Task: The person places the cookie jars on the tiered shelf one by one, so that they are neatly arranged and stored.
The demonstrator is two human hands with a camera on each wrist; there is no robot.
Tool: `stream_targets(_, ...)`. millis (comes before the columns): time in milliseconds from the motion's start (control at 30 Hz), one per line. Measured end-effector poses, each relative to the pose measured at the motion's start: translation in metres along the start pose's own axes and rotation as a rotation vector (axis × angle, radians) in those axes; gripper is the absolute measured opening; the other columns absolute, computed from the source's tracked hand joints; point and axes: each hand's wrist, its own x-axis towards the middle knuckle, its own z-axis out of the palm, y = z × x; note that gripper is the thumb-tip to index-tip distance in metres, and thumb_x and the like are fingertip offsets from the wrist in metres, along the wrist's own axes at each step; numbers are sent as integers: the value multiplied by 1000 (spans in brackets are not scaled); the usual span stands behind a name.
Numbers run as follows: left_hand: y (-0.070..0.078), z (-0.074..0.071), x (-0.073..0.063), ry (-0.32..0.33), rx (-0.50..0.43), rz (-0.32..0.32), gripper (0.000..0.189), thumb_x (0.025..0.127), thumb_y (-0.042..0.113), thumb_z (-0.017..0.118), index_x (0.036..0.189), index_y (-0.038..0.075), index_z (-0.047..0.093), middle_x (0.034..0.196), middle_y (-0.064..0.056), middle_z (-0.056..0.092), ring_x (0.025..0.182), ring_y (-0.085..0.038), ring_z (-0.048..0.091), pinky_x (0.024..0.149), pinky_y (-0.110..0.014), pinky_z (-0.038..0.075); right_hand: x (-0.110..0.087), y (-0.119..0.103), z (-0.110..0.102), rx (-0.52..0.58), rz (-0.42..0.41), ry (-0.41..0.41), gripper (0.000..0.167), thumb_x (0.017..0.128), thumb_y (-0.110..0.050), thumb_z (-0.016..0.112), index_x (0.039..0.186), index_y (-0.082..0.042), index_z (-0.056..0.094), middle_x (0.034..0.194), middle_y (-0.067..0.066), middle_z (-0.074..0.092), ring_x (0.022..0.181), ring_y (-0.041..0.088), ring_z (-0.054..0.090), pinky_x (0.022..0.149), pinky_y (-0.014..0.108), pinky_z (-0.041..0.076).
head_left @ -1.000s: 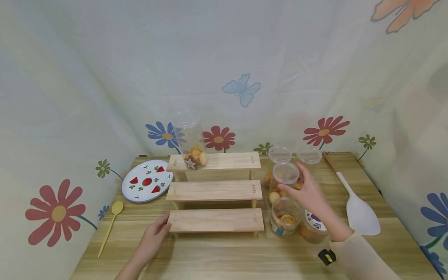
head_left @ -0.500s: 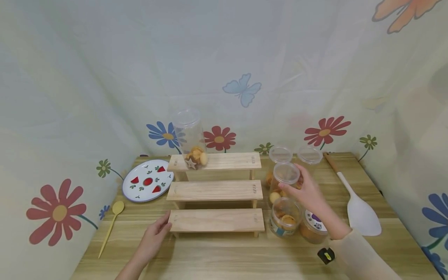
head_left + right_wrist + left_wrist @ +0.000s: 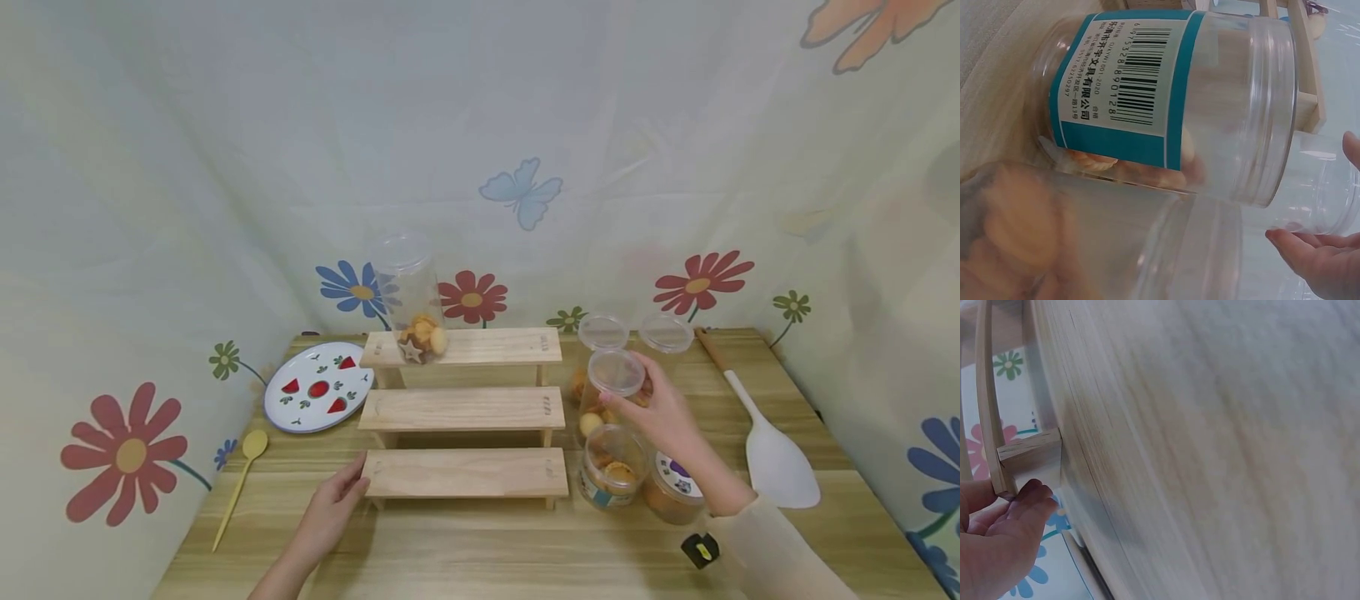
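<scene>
A three-step wooden display stand (image 3: 463,472) stands mid-table. My left hand (image 3: 326,510) holds the left end of its lowest step, and in the left wrist view thumb and fingers (image 3: 1035,515) pinch the board's end. On the right, my right hand (image 3: 663,412) grips a clear lidded jar (image 3: 617,373) of cookies near its top. The right wrist view has this jar (image 3: 1319,181) behind a labelled jar (image 3: 1119,81), between thumb and fingers. Another tall clear jar (image 3: 408,292), with cookies at its bottom, is upright on the top step's left end.
Around the gripped jar stand more clear jars: two tall ones (image 3: 602,333) behind, a short blue-labelled one (image 3: 611,471) in front, and one with a white lid sticker (image 3: 675,479). A white spatula (image 3: 780,462) lies far right. A plate (image 3: 307,408) and yellow spoon (image 3: 253,446) lie left.
</scene>
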Motion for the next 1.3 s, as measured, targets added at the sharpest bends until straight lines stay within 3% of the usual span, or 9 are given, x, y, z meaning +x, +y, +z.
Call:
stream_targets(400, 3, 1, -2, -4, 7, -1, 46, 101, 11, 51, 141, -9, 39, 142, -24, 42, 127, -33, 44, 104, -37, 38, 2, -1, -4, -8, -38, 22, 75, 88, -27, 73, 146, -4, 31, 131, 28, 49, 121, 42, 48, 99, 56, 42)
stream_targets(533, 2, 0, -1, -5, 6, -7, 47, 101, 12, 51, 141, -9, 39, 143, -24, 41, 128, -32, 43, 104, -37, 38, 3, -7, -6, -40, -46, 28, 76, 87, -28, 73, 147, -4, 31, 129, 26, 50, 119, 41, 50, 97, 55, 44)
stream_targets(1000, 4, 1, -1, -3, 7, -5, 46, 101, 11, 51, 141, -10, 38, 143, -24, 41, 127, -33, 44, 104, -38, 39, 6, -35, -26, -3, -62, -9, 79, 88, -28, 72, 149, -3, 28, 128, 23, 50, 120, 37, 48, 101, 51, 41)
stream_targets(1300, 4, 0, -2, -2, 20, 2, 46, 101, 12, 51, 140, -10, 39, 142, -23, 41, 128, -33, 43, 104, -39, 38, 2, -49, -37, -112, -116, 62, 75, 85, -29, 75, 145, -6, 36, 127, 19, 52, 119, 36, 52, 95, 46, 46)
